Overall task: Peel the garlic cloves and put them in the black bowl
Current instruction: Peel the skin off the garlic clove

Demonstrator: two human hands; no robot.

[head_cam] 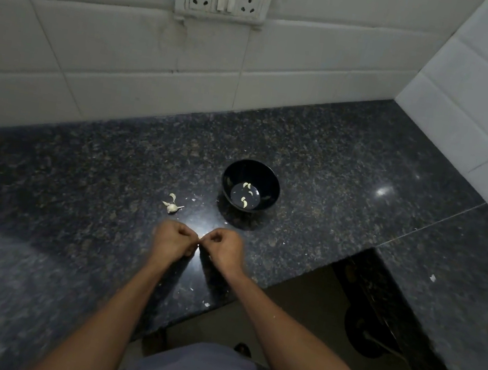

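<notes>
Head view: both hands meet over the dark granite worktop [349, 169], near its front edge. Left hand [172, 242] and right hand [226, 250] have fingers curled in, thumb and fingertips pinching a small pale bit between them, most likely a garlic clove [198, 244] being peeled; too small to tell how much skin is on it. Black bowl [271, 185] sits behind and to the right of the hands, well apart, with about four peeled cloves [245, 202] on its bottom. Remaining garlic pieces [172, 206] lie on the worktop left of the bowl, near the left hand; whether these are cloves or husk is unclear. Skin flakes [206, 303] are scattered near the worktop edge.

Judgement: step in hand is stripping the skin. Best done by holding the clove steady with one hand, nicking the root end with a nail and pulling skin lengthwise; keep hands over the worktop so the clove doesn't drop off the edge, then carry it to the bowl.
</notes>
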